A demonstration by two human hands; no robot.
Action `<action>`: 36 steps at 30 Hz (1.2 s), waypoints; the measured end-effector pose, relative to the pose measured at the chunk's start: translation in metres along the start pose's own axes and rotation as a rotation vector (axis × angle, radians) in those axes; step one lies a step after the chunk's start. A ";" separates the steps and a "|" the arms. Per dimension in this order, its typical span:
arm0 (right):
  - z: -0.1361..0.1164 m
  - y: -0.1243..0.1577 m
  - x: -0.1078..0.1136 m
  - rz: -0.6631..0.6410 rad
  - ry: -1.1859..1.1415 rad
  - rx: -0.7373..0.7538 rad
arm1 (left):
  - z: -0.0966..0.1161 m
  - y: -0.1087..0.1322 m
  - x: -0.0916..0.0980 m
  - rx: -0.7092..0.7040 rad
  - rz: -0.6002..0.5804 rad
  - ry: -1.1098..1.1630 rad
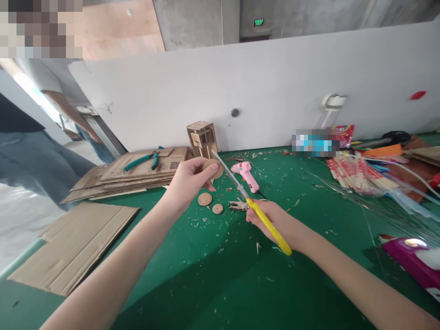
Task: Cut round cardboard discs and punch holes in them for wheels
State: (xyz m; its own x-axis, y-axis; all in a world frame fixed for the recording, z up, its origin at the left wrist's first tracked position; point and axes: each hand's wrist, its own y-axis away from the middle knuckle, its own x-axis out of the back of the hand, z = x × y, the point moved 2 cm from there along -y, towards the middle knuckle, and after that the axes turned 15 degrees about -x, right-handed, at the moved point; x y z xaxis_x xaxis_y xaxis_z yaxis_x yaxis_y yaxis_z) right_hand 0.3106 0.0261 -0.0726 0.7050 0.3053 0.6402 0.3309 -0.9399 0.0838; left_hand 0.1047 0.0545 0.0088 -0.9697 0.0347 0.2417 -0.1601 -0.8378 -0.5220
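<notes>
My left hand (187,183) pinches a cardboard disc (217,172) between thumb and fingers above the green table. In my right hand (275,214) is a pair of scissors (270,227) with yellow handles. Its long metal blades point up and left, the tip close to the disc; whether they touch it I cannot tell. Below my left hand lie a round cardboard disc (205,199) and a smaller disc with a centre hole (217,209). A metal hand tool (237,206), partly hidden by the scissors, rests beside my right hand. Beyond the blades lies a pink glue gun (248,176).
A small cardboard structure (202,133) stands against the white partition (275,91). Teal-handled pliers (140,161) lie on stacked cardboard (113,178) at left, with a loose sheet (79,243) nearer. Packaged sticks (357,172) and a purple object (409,263) are right. A person (37,137) stands left.
</notes>
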 end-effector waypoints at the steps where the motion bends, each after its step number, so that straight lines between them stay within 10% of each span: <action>1: -0.002 0.001 0.001 0.001 0.001 0.002 | -0.001 0.000 0.000 0.002 -0.004 0.006; 36: -0.003 0.001 0.001 0.046 0.132 -0.028 | 0.009 0.001 -0.002 -0.001 -0.030 -0.060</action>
State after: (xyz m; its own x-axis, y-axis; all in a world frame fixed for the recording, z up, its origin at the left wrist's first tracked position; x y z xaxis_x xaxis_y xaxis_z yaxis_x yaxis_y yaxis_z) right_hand 0.3102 0.0247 -0.0694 0.6296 0.2409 0.7387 0.2812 -0.9569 0.0724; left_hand 0.1078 0.0486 0.0146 -0.9516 0.0273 0.3062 -0.1894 -0.8366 -0.5141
